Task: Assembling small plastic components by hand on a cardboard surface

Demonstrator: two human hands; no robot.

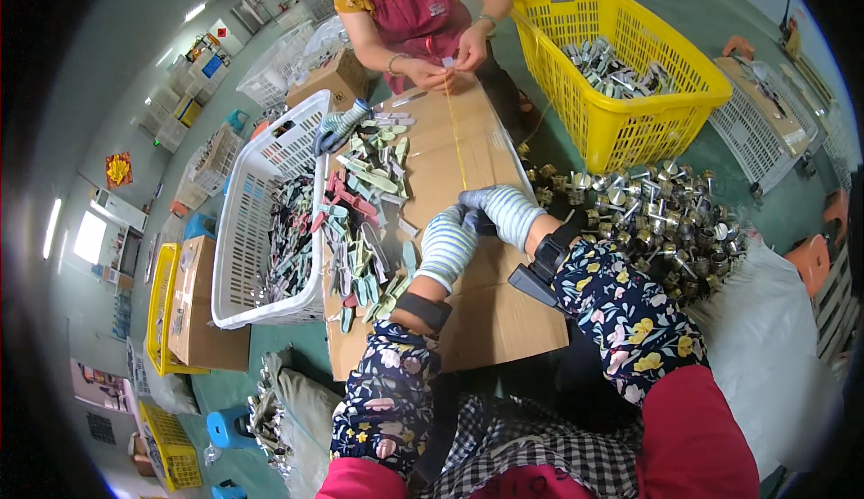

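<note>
The left hand [449,243] meets the right hand [506,211] over cardboard [504,319], fingers bent, hold impossible to tell; clips [371,249] lie at nine o'clock.

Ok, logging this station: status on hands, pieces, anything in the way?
Left hand and right hand close together, grip contents unclear. Coloured pieces heaped left on cardboard. Yellow strand just ahead.

Bright overall; far left of the striped, knit-gloved left hand [449,245], a slim white tube light [52,228] glares; outer edges curve.
</note>
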